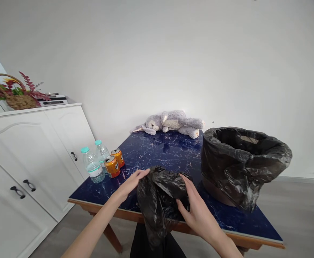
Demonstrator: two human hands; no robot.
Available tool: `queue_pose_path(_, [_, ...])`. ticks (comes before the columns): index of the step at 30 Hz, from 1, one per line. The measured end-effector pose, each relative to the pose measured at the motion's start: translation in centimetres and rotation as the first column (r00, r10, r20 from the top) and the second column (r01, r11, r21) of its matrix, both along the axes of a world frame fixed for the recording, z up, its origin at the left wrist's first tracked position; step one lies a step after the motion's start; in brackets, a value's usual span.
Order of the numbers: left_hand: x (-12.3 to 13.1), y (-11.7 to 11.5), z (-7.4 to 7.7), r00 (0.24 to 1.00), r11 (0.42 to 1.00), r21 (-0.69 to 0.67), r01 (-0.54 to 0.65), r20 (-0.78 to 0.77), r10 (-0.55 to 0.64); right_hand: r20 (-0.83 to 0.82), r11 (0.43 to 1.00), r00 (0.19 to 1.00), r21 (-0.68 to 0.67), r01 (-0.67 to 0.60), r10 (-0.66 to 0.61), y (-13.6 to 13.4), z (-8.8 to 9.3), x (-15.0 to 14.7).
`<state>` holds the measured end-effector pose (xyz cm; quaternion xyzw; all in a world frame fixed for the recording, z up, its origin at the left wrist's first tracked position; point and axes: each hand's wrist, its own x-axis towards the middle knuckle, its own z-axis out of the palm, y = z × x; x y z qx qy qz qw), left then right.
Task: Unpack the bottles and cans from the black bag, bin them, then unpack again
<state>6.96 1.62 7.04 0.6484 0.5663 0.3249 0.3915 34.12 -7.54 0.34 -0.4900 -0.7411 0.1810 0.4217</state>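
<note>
A crumpled black plastic bag (160, 200) lies at the front edge of the table, with part of it hanging down over the edge. At its upper left corner, the fingers of my left hand (132, 181) are closed on the plastic. On the opposite side my right hand (196, 209) grips the bag, thumb below and fingers along the top. To the right stands a trash bin (221, 193) lined with another black bag (226, 161), which is folded over its rim and droops toward the front right.
Two clear bottles with teal caps (93, 166) and two orange cans (112, 166) stand at the table's left edge. A grey plush rabbit (173, 123) lies along the back by the wall. White cabinets (25, 150) bearing a flower basket (21, 102) are on the left.
</note>
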Motion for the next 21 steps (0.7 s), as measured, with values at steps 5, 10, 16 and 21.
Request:
queue_pose_path(5, [-0.4, -1.0, 1.9, 0.993, 0.994, 0.010, 0.111, -0.028, -0.111, 0.087, 0.993, 0.990, 0.040, 0.108, -0.111, -3.2, 0.0, 0.7])
queue_pose_path(10, [-0.7, -3.3, 3.7, 0.997, 0.972, 0.236, -0.019, -0.073, 0.037, 0.042, 0.966, 0.970, 0.109, 0.233, -0.238, -7.3, -1.0, -0.1])
queue_pose_path(16, [1.4, -8.3, 7.5, 0.976, 0.906, 0.400, 0.142, -0.209, -0.060, -0.139, 0.996, 0.987, 0.056, -0.069, 0.076, -7.0, 2.0, -4.8])
queue_pose_path(21, [3.4, -12.5, 8.6, 0.833, 0.682, 0.527, 0.507, -0.502, -0.232, -0.210, 0.965, 0.942, 0.039, -0.258, 0.260, -1.1, 2.5, -7.3])
